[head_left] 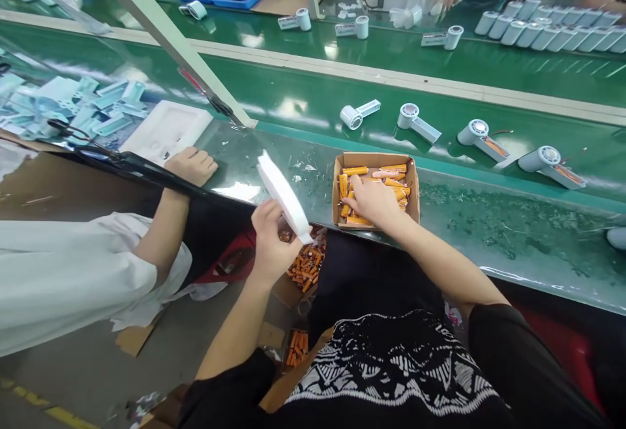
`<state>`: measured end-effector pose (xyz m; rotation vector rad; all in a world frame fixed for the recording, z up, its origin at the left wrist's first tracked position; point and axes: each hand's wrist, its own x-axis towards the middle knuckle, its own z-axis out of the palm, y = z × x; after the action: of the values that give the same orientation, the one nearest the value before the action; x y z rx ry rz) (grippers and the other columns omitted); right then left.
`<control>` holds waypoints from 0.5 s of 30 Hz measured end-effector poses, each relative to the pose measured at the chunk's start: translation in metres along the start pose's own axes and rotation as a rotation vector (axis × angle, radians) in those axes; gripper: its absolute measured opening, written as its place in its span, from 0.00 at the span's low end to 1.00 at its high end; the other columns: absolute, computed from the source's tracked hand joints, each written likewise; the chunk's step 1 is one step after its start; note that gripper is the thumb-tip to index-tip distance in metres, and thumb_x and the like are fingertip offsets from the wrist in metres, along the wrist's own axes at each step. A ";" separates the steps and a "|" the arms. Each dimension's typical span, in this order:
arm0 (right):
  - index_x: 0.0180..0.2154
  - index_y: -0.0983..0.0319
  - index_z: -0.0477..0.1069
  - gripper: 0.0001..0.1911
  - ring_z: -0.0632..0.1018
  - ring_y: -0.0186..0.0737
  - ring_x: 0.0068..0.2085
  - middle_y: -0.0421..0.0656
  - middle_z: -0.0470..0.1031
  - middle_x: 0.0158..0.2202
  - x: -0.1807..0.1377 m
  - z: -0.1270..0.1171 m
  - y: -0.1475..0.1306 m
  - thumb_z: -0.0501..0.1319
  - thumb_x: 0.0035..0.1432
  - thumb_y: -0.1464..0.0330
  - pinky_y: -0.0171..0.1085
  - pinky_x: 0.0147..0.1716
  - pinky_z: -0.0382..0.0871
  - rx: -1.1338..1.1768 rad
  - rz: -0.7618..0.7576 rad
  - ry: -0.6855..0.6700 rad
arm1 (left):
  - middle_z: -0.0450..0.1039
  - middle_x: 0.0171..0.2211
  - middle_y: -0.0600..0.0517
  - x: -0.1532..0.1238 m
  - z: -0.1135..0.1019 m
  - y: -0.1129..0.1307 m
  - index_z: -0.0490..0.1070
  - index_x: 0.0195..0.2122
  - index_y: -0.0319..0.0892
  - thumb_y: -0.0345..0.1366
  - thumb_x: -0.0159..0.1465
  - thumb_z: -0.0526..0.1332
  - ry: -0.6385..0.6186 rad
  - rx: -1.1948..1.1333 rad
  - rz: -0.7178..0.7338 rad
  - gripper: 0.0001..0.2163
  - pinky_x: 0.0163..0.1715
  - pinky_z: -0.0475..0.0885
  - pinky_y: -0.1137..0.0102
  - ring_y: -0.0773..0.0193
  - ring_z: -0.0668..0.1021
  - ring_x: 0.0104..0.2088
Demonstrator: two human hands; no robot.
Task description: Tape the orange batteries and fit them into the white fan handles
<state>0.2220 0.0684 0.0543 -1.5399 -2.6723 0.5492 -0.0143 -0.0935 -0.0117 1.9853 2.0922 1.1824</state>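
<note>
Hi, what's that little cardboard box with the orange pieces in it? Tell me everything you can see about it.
The shallow cardboard box is plain brown card, rectangular, open-topped, with low, slightly flared walls. It sits squarely at the near edge of the green belt. Inside lie loose orange cylinders, mostly side by side, some askew. The person's right hand reaches over its near wall, fingers resting on the cylinders.

Left hand has a curved white plastic piece gripped, right hand is down in a cardboard box of orange cylindrical cells on the green conveyor bench, with white cylindrical housings just beyond.
</note>
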 end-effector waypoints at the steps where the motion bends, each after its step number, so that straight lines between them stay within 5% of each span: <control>1: 0.57 0.63 0.74 0.20 0.84 0.59 0.51 0.60 0.84 0.53 0.003 0.003 0.002 0.68 0.72 0.58 0.43 0.45 0.74 0.033 -0.046 -0.019 | 0.65 0.65 0.40 0.001 0.004 0.003 0.61 0.70 0.52 0.43 0.64 0.76 -0.020 0.021 0.017 0.37 0.64 0.77 0.44 0.39 0.68 0.70; 6: 0.45 0.61 0.81 0.08 0.83 0.47 0.45 0.46 0.84 0.42 -0.012 0.004 0.030 0.70 0.65 0.68 0.42 0.49 0.74 0.364 -0.283 0.005 | 0.72 0.61 0.42 0.001 0.007 0.014 0.63 0.69 0.51 0.36 0.65 0.73 -0.015 0.077 0.189 0.33 0.66 0.73 0.43 0.39 0.70 0.68; 10: 0.40 0.58 0.84 0.10 0.84 0.45 0.43 0.44 0.85 0.41 -0.048 -0.001 0.050 0.75 0.61 0.61 0.47 0.49 0.81 0.814 -0.270 0.341 | 0.77 0.58 0.42 0.001 0.004 0.028 0.67 0.68 0.49 0.26 0.64 0.69 0.049 0.127 0.329 0.31 0.63 0.72 0.49 0.43 0.72 0.63; 15: 0.39 0.55 0.79 0.20 0.89 0.50 0.46 0.45 0.88 0.45 -0.083 0.004 0.035 0.80 0.55 0.51 0.49 0.47 0.88 1.336 -0.088 0.668 | 0.81 0.55 0.45 0.002 0.006 0.048 0.70 0.70 0.51 0.21 0.62 0.69 0.039 0.214 0.416 0.35 0.58 0.72 0.52 0.46 0.74 0.56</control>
<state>0.2931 0.0135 0.0537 -0.8847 -1.2617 1.1686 0.0287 -0.0936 0.0105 2.6109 1.9531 1.0856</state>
